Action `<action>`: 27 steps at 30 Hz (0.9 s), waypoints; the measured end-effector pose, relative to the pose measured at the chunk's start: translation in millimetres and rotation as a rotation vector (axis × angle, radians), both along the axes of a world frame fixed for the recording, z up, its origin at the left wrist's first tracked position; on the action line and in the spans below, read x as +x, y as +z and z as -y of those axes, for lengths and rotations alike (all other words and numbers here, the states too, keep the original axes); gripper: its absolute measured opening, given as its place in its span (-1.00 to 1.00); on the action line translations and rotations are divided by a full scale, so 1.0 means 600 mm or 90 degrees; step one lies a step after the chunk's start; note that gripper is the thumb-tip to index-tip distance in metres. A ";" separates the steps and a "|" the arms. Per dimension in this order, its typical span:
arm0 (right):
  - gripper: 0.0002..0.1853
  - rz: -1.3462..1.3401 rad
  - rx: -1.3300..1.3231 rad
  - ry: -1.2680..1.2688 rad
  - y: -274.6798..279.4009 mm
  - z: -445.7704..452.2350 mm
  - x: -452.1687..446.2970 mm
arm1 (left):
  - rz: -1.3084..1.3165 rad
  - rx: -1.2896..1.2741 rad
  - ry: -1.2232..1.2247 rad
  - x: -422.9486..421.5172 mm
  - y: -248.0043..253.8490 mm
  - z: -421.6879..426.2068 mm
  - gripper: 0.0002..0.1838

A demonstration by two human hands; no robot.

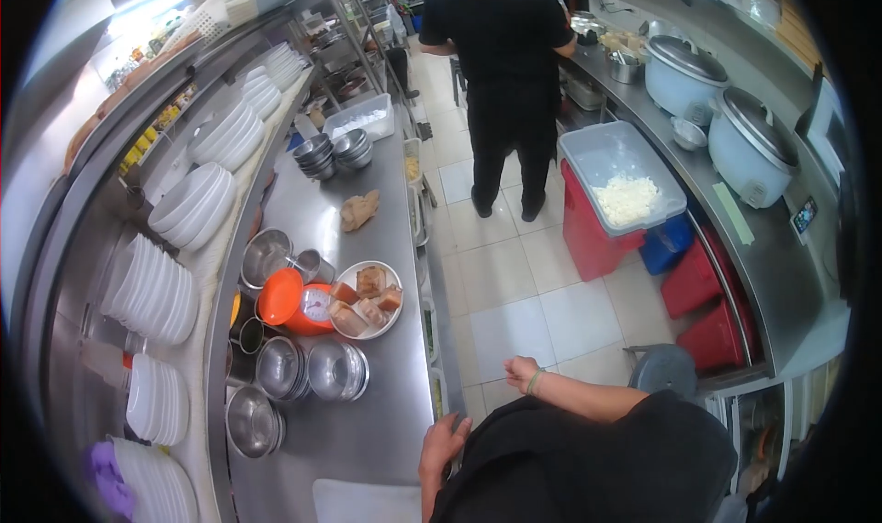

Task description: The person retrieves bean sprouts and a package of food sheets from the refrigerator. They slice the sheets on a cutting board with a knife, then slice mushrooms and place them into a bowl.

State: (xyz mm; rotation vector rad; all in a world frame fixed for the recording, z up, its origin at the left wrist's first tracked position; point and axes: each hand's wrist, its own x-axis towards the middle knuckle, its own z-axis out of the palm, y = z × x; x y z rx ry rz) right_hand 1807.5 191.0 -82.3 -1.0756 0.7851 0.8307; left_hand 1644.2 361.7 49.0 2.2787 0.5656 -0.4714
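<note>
My left hand is low by the edge of the steel counter, close to my dark clothing. Its fingers are a little apart, with a dark gap between them, and nothing in it can be made out. My right hand hangs over the tiled floor in front of me, fingers loosely bent and apart, holding nothing visible. A green band circles that wrist. Nearest to my left hand on the counter are a white board, stacked steel bowls and a bowl of meat chunks.
An orange dial scale and crumpled brown paper lie farther along. White dishes line the left shelf. Ahead stands a person in black. At right are a tub of white food, red bins, a stool and rice cookers.
</note>
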 end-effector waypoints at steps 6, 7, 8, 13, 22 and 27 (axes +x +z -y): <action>-0.88 -0.080 0.102 0.037 -0.057 -0.003 -0.003 | 0.005 -0.005 0.029 -0.015 0.014 -0.007 -0.39; -0.83 -0.091 0.164 0.036 -0.032 -0.007 -0.001 | 0.005 -0.005 0.033 -0.018 0.012 -0.008 -0.39; -0.83 -0.092 0.164 0.040 -0.011 -0.012 0.002 | 0.015 -0.016 0.036 -0.022 0.009 -0.011 -0.39; -0.75 -0.020 0.241 0.057 0.058 -0.044 0.015 | 0.028 -0.018 0.034 -0.032 0.005 -0.010 -0.39; -0.75 0.000 0.323 0.088 0.152 -0.045 0.014 | 0.015 -0.025 0.043 -0.040 -0.012 -0.020 -0.39; -0.67 0.076 0.349 0.086 0.183 -0.046 0.022 | 0.032 -0.001 0.007 -0.029 -0.019 -0.029 -0.39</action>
